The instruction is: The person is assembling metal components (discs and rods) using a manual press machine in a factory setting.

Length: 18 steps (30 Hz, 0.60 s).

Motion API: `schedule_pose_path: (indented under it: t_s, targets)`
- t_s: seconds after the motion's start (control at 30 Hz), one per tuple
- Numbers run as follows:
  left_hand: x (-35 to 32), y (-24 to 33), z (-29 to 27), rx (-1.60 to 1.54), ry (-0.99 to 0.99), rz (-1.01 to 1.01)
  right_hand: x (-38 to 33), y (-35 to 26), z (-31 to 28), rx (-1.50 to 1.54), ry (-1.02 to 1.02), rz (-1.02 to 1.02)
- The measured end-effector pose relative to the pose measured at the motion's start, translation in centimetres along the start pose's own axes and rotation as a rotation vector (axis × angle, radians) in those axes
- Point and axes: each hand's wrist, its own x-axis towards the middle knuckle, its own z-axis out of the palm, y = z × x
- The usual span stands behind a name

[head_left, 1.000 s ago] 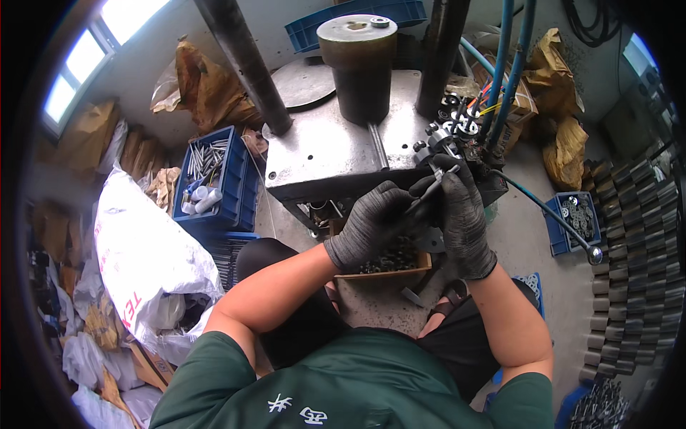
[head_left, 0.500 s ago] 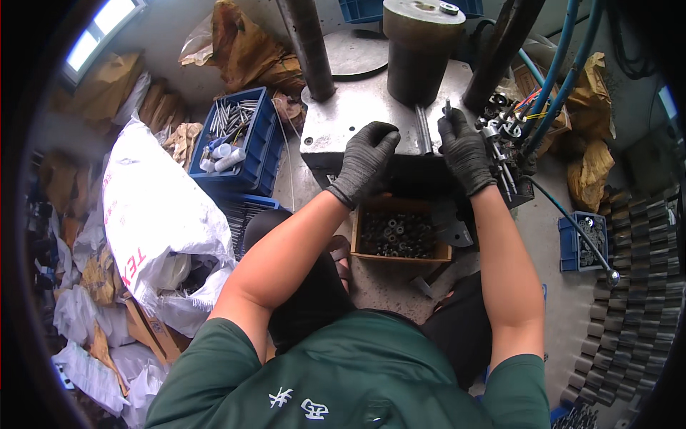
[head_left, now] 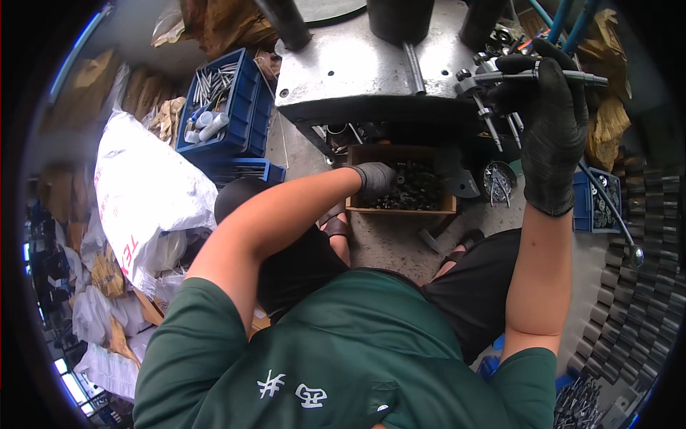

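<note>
My left hand (head_left: 376, 179), in a dark grey glove, reaches down into a wooden box (head_left: 400, 211) of small dark metal parts (head_left: 414, 187), some of them ring-shaped. Its fingers are lost among the parts, so their grip cannot be seen. At the right of the press, my gloved right hand (head_left: 554, 136) is raised with its fingers closed around a slim grey metal rod (head_left: 589, 78) that lies crosswise. The rod's left end overlaps the machine's metal linkage (head_left: 486, 114). A grooved steel bar (head_left: 414, 70) lies on the press table (head_left: 336, 68), away from both hands.
Blue bins (head_left: 246, 107) of metal pins stand at the left, beside a white woven sack (head_left: 146, 193). Near the press's right side are a round container (head_left: 499, 182) of metal pieces and a blue bin (head_left: 599, 204). Stacked metal cylinders (head_left: 636, 293) line the far right.
My left hand has left the press table and dropped into the wooden box. My right hand has moved right and up, off the table edge. The view has shifted lower.
</note>
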Motion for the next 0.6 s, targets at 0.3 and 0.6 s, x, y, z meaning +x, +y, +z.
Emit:
schedule_pose_path:
  t_s: [0.3, 0.6]
  targets:
    - [5.1, -4.0, 11.3, 0.099, -0.120, -0.327, -3.5, -4.4, -2.7, -0.044, 0.066, 0.068]
    - [4.6, -4.3, 12.2, 0.138, 0.069, -0.481, -5.0, -5.0, -5.8, -0.194, 0.057, 0.055]
